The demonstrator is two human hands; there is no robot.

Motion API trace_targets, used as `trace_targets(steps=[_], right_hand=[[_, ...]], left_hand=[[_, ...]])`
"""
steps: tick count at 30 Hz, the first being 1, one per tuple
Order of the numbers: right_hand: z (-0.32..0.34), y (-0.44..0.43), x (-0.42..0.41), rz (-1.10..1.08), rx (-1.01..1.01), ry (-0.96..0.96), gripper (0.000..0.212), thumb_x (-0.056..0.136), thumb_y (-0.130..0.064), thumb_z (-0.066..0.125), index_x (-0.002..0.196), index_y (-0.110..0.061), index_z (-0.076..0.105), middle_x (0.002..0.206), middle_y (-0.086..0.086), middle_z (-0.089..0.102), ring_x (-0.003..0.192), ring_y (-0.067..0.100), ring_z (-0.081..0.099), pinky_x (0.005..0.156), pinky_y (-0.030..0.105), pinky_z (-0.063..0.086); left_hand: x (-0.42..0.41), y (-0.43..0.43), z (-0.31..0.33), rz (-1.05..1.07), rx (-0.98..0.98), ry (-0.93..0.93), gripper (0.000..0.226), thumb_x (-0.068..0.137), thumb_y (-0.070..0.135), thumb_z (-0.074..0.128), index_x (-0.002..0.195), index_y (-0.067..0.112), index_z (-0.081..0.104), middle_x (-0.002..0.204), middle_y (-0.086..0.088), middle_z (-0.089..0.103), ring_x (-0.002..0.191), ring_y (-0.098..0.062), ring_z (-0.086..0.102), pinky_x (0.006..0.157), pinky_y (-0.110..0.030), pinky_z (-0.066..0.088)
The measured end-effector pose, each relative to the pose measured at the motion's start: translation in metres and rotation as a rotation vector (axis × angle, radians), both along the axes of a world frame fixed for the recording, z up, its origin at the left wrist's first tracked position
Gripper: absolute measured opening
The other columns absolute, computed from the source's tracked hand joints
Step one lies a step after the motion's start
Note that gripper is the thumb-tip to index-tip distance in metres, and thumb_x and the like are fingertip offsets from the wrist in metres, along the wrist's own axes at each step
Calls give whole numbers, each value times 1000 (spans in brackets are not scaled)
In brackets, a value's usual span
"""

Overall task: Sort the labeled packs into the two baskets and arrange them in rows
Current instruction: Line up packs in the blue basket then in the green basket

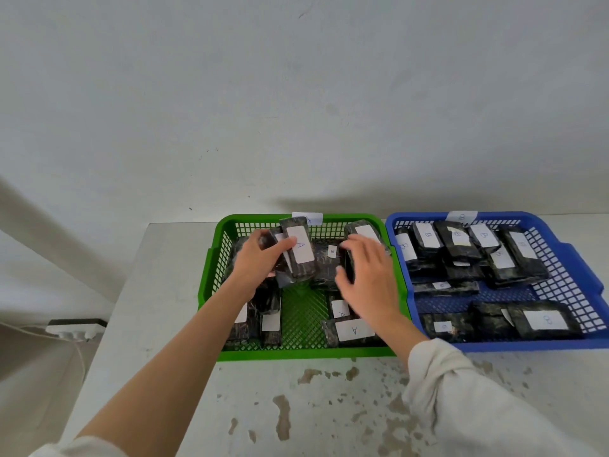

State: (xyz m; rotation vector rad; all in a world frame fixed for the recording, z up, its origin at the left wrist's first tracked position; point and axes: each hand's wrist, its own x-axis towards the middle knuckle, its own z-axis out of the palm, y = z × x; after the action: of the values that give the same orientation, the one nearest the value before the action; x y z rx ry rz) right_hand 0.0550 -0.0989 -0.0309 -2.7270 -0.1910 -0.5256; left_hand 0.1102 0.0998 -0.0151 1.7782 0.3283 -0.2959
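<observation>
In the head view, the left hand [260, 258] gripped a dark wrapped pack with a white "A" label [298, 249] above the green plastic mesh basket [211, 272]. The right hand [369, 275], fingers curled, clasped another dark pack [362, 230] there. The blue plastic mesh basket [573, 258] alongside held B-labelled packs [425, 239].

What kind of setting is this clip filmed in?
Probably a plain workroom or sorting station: a bare white wall, a worn, stained white table, and a green basket and blue basket of labeled packs.
</observation>
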Motion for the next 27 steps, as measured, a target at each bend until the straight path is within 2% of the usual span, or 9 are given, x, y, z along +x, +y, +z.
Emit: trace_targets(steps=[2,4,7,10,15,18,22,24,27], right_hand=[[3,-16,10,-187,-186,142,48,86,-34,57,127,-13,45,133,10,45,122,28,39,94,41,37],[3,-25,18,-263,-314,284,54,88,-44,53,131,-16,36,131,10,44,120,29,36,90,40,33],[1,-26,25,-261,-361,337,58,87,-50,53,131,-19,32,125,12,49,116,30,37,89,40,32],[4,-25,32,-264,-323,347,61,84,-49,59,130,-19,33,123,14,50,115,32,36,89,40,32],[9,-32,36,-263,-113,274,47,85,-37,63,122,-19,41,112,9,56,108,27,40,82,35,36],[10,-36,33,-291,218,231,44,82,-30,67,116,-19,41,110,6,53,107,25,39,69,32,37],[8,-43,33,-267,415,231,47,79,-29,71,114,-21,41,109,2,53,104,20,40,69,31,33],[7,-44,30,-250,459,230,47,78,-29,72,114,-22,42,108,0,52,101,16,38,71,31,33],[11,-43,22,-198,592,253,48,77,-30,73,114,-25,42,101,-5,49,98,16,46,70,30,39]], left_hand=[[-1,5,0,-71,238,-64,60,73,53,72,119,25,46,103,0,62,88,-21,65,84,-40,53],[-4,7,3,-136,331,-65,61,73,57,70,119,27,45,97,4,61,82,-18,64,78,-37,54],[-7,2,3,-211,444,-90,61,74,59,67,120,27,44,91,6,60,76,-14,61,60,-26,48],[-4,-7,3,-215,575,-128,63,74,60,65,123,26,44,97,1,59,81,-19,60,68,-28,47],[4,-14,6,-202,681,-83,63,72,64,63,117,23,46,97,-2,61,85,-24,61,80,-40,54],[6,-19,8,-348,789,-46,61,71,64,65,109,19,48,94,-2,62,82,-22,64,79,-40,55],[-8,-32,2,-713,629,173,44,71,50,71,95,20,49,84,0,61,66,-13,59,66,-26,55],[-16,-33,-3,-767,582,173,40,71,50,69,90,21,50,80,1,58,64,-14,54,62,-26,48],[-20,-29,-3,-763,583,148,47,75,48,64,103,12,55,81,-2,55,66,-16,51,64,-29,45]])
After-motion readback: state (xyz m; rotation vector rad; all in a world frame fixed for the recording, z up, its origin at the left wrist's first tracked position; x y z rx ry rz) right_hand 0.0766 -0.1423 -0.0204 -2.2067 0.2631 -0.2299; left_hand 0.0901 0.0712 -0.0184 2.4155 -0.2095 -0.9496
